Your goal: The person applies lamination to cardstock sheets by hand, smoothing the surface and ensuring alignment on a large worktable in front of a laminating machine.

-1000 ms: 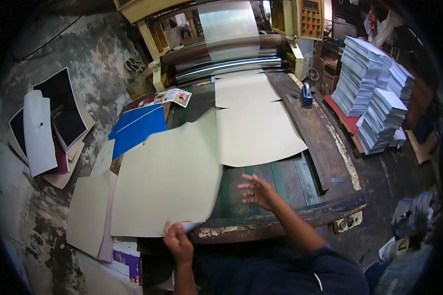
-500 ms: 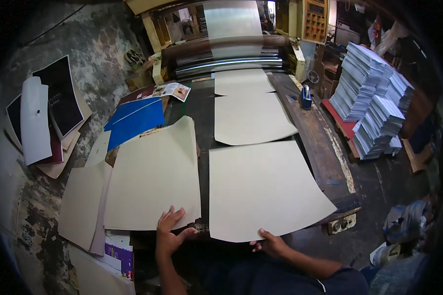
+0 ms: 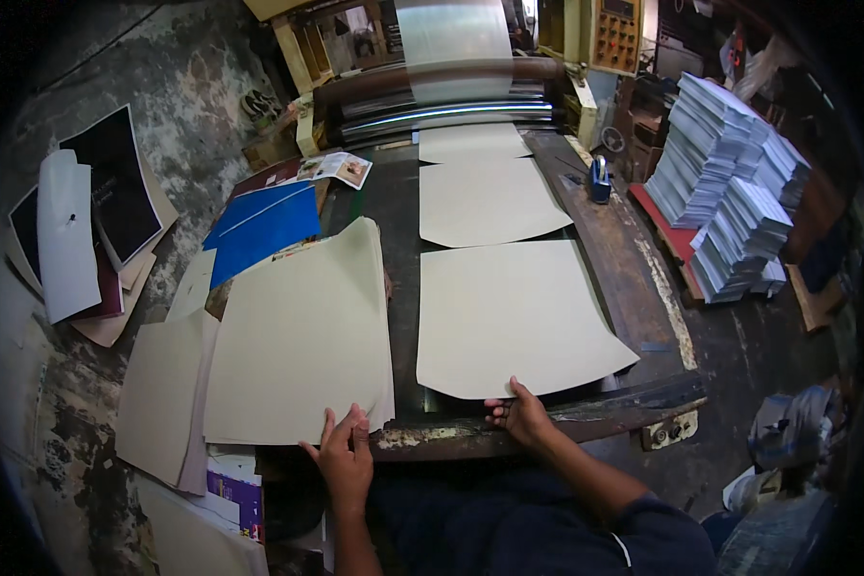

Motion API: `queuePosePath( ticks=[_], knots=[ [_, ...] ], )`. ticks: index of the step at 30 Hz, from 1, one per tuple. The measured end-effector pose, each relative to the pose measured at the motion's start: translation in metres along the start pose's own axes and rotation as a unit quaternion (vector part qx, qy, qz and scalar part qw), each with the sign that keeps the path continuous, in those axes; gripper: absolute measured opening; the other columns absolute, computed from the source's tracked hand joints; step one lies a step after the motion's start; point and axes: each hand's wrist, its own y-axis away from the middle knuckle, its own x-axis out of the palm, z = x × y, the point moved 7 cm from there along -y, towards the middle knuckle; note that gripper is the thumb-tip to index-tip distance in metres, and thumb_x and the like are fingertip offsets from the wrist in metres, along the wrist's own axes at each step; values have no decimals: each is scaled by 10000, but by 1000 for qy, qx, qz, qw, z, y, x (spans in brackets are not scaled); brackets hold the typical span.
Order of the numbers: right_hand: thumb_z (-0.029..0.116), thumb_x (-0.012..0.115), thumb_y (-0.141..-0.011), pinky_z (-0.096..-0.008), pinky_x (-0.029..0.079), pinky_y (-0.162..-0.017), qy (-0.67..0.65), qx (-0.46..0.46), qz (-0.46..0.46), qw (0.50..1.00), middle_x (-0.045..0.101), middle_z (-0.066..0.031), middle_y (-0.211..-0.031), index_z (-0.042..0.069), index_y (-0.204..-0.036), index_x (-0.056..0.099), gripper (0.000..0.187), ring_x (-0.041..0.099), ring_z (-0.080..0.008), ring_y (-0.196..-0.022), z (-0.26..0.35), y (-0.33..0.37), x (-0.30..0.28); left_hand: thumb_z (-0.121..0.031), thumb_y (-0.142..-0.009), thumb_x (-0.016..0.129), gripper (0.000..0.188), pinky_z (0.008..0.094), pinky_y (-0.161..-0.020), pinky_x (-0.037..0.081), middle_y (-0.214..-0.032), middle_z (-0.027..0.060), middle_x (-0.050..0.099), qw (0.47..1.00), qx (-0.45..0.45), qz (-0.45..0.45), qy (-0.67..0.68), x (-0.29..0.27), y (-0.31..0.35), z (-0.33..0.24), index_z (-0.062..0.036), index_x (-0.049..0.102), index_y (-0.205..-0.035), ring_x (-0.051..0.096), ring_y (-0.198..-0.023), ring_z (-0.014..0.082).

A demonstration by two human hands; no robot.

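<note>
A cream sheet of paper or thin card point(image 3: 514, 317) lies on the dark machine table in front of me. My right hand point(image 3: 523, 413) pinches its near edge, thumb on top and fingers below the rim. Two more cream sheets, a middle one point(image 3: 490, 204) and a farther one point(image 3: 470, 142), lie ahead in line, running up to the shiny roller point(image 3: 451, 117). On the left is a stack of the same sheets point(image 3: 298, 336). My left hand point(image 3: 346, 456) is at the stack's near right corner, fingers apart and fingertips against its edge, holding nothing.
Left of the stack lie other cream sheets point(image 3: 163, 394), with blue sheets point(image 3: 269, 226) and a printed picture sheet point(image 3: 341, 170) behind. A tape dispenser point(image 3: 599, 180) stands on the table's right side. Tall paper stacks point(image 3: 706, 154) stand on a red board to the right.
The near sheet has slid forward onto the table with my right hand on its edge. The sheets ahead have moved toward the roller. My left hand has shifted slightly right and lower.
</note>
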Motion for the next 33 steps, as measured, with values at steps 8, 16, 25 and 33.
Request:
queuePosePath(
  ticks=[8, 16, 25, 33],
  knots=[
    [402, 444, -988, -433, 518, -775, -20, -78, -31, 996, 623, -150, -1036, 47, -1193, 432, 411, 577, -193, -781, 7, -26, -4, -345, -1000, 472, 408, 450, -1067, 312, -1150, 144, 662, 955, -177, 5, 236, -9, -8, 34, -4, 647, -1136, 570, -1144, 297],
    [490, 524, -918, -433, 512, -801, -1, -69, 26, 997, 532, -121, -1245, 113, -1395, 330, 638, 553, -202, -934, 32, 27, 32, -361, -934, 574, 294, 608, -1113, 86, -991, 50, 720, 976, 119, 59, 175, -17, 14, -48, -106, 716, -971, 568, -1183, 322],
    [277, 620, -882, -360, 517, -647, 120, -14, 39, 992, 609, -105, -842, 1, -1070, 502, 354, 608, -184, -686, 11, 74, 7, -490, -812, 661, 477, 605, -1108, 153, -1258, 93, 608, 952, 275, 109, 72, -13, 8, -58, -101, 682, -1086, 371, -1358, 345],
    [296, 520, -966, -397, 503, -779, 26, 73, 8, 997, 641, -178, -932, 19, -1114, 497, 315, 596, -200, -752, -54, 123, -23, -354, -837, 681, 432, 528, -1037, 329, -1220, 101, 629, 975, 217, 30, -42, -2, -7, -5, -77, 632, -1166, 537, -1214, 310]
  ],
)
